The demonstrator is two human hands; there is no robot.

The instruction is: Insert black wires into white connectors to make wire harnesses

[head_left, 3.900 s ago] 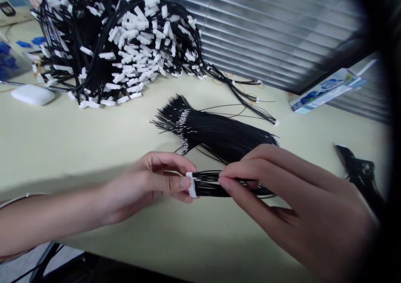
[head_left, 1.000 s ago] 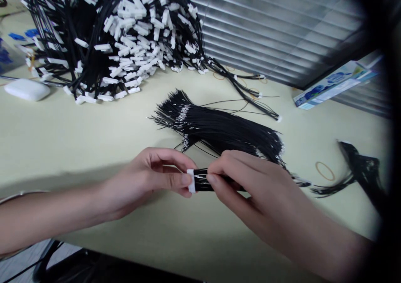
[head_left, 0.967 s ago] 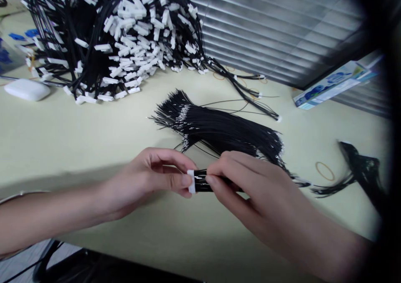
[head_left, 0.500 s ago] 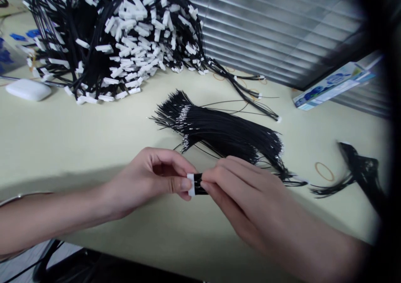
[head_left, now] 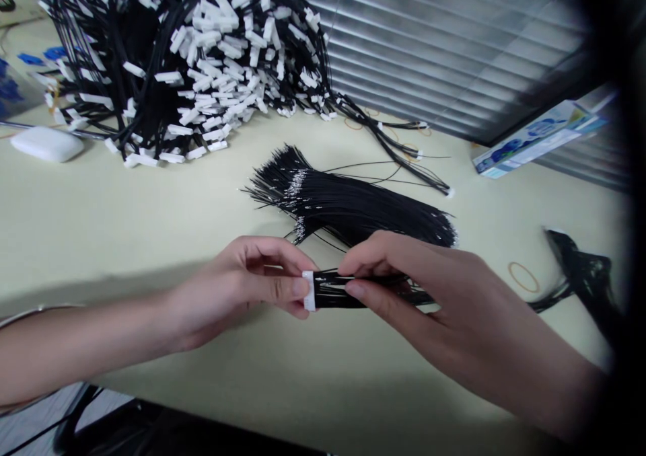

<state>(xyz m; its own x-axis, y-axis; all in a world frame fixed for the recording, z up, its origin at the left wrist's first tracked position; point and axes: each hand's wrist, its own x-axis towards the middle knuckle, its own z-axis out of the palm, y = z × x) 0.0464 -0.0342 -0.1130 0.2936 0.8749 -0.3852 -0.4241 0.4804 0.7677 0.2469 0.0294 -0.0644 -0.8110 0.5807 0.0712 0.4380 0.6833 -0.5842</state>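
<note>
Between the thumb and fingers of my left hand (head_left: 257, 281) is a small white connector (head_left: 309, 290), held above the table. Several black wires (head_left: 328, 297) run out of its right side, spread a little apart. My right hand (head_left: 418, 281) is at those wires, a short way from the connector, with its thumb and forefinger pinched loosely on some of them. Its palm and fingers hide part of the wires. Just beyond both hands lies a thick bundle of loose black wires (head_left: 363, 204) with bare metal tips.
A large heap of black cables with white connectors (head_left: 217, 72) fills the back left, beside a white rounded case (head_left: 46, 144). Thin cable bundles (head_left: 393, 148) lie near the blinds (head_left: 428, 52). On the right are a blue-white box (head_left: 535, 140), a rubber band (head_left: 523, 277) and more black wires (head_left: 585, 274).
My right hand has drawn back to the right from the connector, its thumb and forefinger looser, so more wire shows. My left hand still holds the connector in nearly the same place.
</note>
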